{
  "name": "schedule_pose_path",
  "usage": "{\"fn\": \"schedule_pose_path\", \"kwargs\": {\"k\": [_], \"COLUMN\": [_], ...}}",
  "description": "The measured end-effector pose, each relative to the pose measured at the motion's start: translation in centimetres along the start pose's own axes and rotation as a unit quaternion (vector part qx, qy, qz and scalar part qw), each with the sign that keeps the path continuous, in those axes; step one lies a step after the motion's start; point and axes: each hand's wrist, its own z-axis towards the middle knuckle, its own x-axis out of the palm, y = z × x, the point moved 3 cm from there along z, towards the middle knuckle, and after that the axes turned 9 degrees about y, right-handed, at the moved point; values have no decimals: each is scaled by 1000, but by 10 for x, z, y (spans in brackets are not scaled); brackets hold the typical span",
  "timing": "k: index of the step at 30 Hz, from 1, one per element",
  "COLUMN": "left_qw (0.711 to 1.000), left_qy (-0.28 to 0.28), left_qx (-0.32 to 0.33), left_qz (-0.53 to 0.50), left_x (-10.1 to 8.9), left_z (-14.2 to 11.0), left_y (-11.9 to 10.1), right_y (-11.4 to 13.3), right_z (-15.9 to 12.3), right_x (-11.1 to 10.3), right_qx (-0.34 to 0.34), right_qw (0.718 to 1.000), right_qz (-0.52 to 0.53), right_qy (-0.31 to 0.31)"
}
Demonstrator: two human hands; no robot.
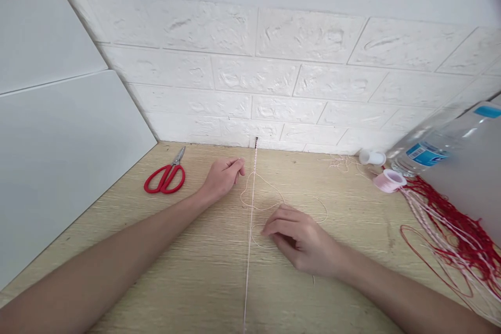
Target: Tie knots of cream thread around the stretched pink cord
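A thin pink cord (250, 219) runs taut down the wooden table (188, 282) from a pin at the wall toward me. Loose loops of pale thread (270, 188) curl to the right of it. My left hand (221, 177) rests near the cord's upper part with fingers curled and pinched on the thread beside it. My right hand (301, 240) lies over the loops lower down, fingers bent and tips pressed together on the thread.
Red-handled scissors (166, 177) lie at the back left. At the right stand a pink thread spool (387, 180), a white cap (371, 157), a lying plastic water bottle (434, 148) and a tangle of red and pink cords (450, 229). White brick wall behind.
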Motion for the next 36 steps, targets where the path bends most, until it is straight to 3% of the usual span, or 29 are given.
{"fn": "schedule_pose_path", "kwargs": {"k": [6, 9, 15, 21, 28, 36], "left_qw": [1000, 1000, 990, 961, 940, 924], "left_qy": [1, 16, 133, 272, 315, 346], "left_qx": [6, 18, 29, 45, 53, 55], "left_qz": [11, 14, -41, 11, 122, 156], "left_x": [0, 0, -3, -9, -3, -1], "left_z": [0, 0, 3, 2, -7, -9], "left_y": [0, -2, -1, -8, -16, -17], "right_y": [10, 11, 6, 8, 11, 9], "right_z": [-1, 0, 1, 5, 7, 6], "right_x": [4, 6, 9, 9, 6, 7], "right_qx": [-113, -128, -109, -84, -26, 17], "right_qw": [986, 981, 979, 978, 978, 975], "right_qz": [-105, -126, -162, -182, -191, -201], "right_qy": [62, 79, 50, 57, 78, 92]}}
